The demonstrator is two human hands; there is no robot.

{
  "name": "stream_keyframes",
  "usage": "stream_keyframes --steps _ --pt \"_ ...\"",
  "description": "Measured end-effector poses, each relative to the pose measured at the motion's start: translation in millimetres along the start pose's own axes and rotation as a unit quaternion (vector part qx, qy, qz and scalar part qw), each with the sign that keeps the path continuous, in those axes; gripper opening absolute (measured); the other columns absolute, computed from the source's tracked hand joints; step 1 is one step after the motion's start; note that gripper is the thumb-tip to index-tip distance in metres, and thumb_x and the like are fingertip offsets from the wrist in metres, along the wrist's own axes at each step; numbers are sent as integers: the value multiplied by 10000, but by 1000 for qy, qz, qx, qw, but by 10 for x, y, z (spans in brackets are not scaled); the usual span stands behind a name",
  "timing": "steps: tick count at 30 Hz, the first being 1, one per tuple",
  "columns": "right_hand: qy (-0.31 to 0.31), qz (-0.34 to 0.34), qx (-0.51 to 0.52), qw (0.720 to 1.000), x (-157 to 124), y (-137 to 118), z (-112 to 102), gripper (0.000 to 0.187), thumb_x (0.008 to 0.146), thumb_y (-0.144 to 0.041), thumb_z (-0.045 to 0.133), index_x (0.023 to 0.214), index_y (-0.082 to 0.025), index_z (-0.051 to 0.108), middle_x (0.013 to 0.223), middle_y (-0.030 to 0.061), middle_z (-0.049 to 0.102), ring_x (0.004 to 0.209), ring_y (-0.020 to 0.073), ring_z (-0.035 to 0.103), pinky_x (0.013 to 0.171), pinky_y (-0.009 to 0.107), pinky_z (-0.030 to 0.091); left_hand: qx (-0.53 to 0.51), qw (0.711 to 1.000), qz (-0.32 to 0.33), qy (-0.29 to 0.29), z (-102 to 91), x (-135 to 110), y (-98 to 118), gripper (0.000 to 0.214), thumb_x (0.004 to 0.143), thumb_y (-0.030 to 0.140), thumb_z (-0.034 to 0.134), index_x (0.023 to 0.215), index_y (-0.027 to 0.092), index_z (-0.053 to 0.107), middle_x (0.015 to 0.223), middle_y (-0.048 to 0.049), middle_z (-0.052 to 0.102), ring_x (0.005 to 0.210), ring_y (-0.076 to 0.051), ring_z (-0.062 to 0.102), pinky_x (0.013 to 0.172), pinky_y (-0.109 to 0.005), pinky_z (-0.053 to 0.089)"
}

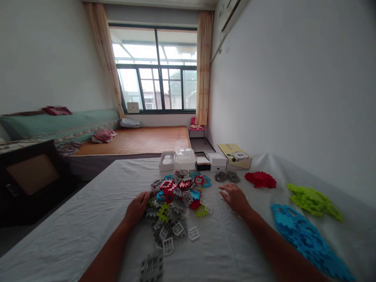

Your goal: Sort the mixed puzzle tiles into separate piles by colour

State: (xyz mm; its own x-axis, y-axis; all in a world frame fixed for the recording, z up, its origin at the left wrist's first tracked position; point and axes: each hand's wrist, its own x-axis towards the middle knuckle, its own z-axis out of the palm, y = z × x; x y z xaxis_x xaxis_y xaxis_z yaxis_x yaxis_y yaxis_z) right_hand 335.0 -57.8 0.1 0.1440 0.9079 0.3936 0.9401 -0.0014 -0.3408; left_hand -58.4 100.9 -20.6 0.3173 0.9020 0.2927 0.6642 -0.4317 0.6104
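Note:
A mixed pile of plastic interlocking building pieces (176,192) in red, grey, blue, green and white lies on the cloth-covered table. My left hand (138,206) rests against the pile's left edge; its fingertips are partly hidden among the pieces, so its grip is unclear. To the right of the pile, my right hand (235,199) hovers low with fingers apart and pointing left, holding nothing that I can see. A white window-shaped piece (225,195) shows just beneath its fingers. Several white window pieces (168,246) and a grey piece (151,268) lie nearer to me.
Sorted by colour are a grey heap (227,177), a red heap (260,179), a green heap (313,200) and a blue heap (308,239). Along the far table edge stand a clear plastic container (185,158), white boxes (217,161), a black box (202,166) and a yellow box (235,156).

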Motion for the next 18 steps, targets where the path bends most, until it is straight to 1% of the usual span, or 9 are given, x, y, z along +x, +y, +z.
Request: stream_keyframes --steps 1,3,6,8,11,13,14,16,18 --pt "-9 -17 16 1000 -25 -60 20 270 862 -312 498 1027 -200 681 1004 85 680 979 216 580 889 336 422 1 1000 -2 -2 1 0 0 481 873 526 308 1022 210 639 1036 -40 694 993 -221 616 859 -288 455" --pt "-58 -53 63 995 -79 -208 65 273 842 -364 540 1046 -232 665 999 60 671 903 183 595 826 295 446 3 1000 -4 -4 2 1 -3 483 876 523 305 1033 208 634 1045 -41 690 1002 -220 612 861 -289 451" --pt "-125 -88 78 985 -134 -386 117 326 750 -388 654 1044 -246 662 982 47 670 891 186 594 795 279 447 6 1000 -6 -4 4 2 -11 487 878 524 298 1042 206 628 1058 -46 685 1012 -221 608 871 -292 446" --pt "-142 -91 65 984 -142 -433 132 314 740 -363 666 1028 -237 675 969 55 680 941 202 585 824 285 435 8 1000 -3 -2 5 2 -14 491 877 523 296 1041 201 628 1065 -52 683 1018 -222 606 874 -293 445" --pt "-160 -90 59 981 -129 -434 128 260 792 -353 607 1008 -235 693 948 55 700 916 197 602 819 281 435 9 1000 4 1 8 2 -18 488 877 519 297 1034 201 632 1065 -51 684 1021 -221 606 878 -291 445" --pt "-159 -93 61 981 -119 -423 113 249 835 -356 547 996 -243 699 943 45 711 899 188 618 813 274 441 8 1000 7 3 9 2 -18 480 875 516 303 1026 207 636 1060 -46 688 1017 -219 610 877 -289 448" --pt "-148 -91 61 983 -114 -414 102 257 859 -352 507 996 -246 697 952 40 714 900 182 625 816 269 443 8 1000 7 4 9 1 -16 477 873 516 307 1025 209 638 1058 -44 690 1013 -219 612 875 -288 451" --pt "-102 -64 49 992 -102 -376 70 291 899 -335 431 1015 -248 683 990 39 710 915 171 631 828 260 443 8 1000 6 10 6 0 -6 474 865 517 316 1020 212 643 1051 -44 694 1006 -221 618 871 -289 456" --pt "-50 -20 11 998 -84 -302 25 309 915 -312 390 1044 -244 662 1030 50 698 923 167 632 830 259 444 8 1000 5 14 -1 -2 11 474 859 518 323 1013 212 650 1041 -43 698 999 -222 623 869 -289 459"
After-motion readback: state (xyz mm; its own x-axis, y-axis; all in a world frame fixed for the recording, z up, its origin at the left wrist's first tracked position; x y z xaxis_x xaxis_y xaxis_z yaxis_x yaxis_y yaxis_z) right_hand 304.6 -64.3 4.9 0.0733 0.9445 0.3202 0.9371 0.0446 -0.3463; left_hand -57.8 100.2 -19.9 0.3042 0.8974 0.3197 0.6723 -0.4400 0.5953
